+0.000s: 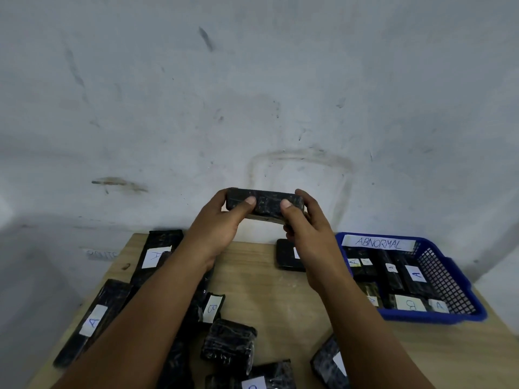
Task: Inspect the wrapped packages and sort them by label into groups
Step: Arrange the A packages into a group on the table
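You hold one black wrapped package (265, 204) in the air above the far edge of the worktop (269, 290). Your left hand (217, 223) pinches its left end and your right hand (307, 220) pinches its right end, thumbs on the near face. More labelled packages lie in the blue basket (449, 276) at the right

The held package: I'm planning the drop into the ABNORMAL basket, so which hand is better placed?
Probably the right hand: it grips the package on the end toward the blue basket.
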`<action>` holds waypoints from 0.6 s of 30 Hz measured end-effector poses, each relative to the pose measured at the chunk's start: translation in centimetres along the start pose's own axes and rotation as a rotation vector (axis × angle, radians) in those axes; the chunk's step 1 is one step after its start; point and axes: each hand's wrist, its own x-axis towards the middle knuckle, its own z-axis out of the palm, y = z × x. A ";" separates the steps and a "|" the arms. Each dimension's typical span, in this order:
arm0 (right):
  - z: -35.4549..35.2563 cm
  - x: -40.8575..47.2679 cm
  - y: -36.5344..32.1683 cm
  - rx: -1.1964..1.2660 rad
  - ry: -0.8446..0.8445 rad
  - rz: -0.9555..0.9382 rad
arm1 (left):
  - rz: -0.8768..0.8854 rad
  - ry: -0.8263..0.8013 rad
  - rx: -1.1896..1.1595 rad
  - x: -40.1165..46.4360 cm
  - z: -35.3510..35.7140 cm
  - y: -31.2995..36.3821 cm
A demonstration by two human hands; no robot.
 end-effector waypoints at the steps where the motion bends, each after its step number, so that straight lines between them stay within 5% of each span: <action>1: 0.0 -0.1 -0.1 -0.012 0.009 -0.003 | -0.003 0.006 -0.010 -0.1 0.0 -0.1; 12: -0.4 -0.1 -0.4 -0.029 -0.079 -0.039 | -0.075 -0.029 -0.289 -0.6 -0.7 1.1; 18: -1.1 -0.4 0.0 -0.026 -0.049 -0.098 | -0.124 -0.123 -0.182 -0.5 -1.3 1.2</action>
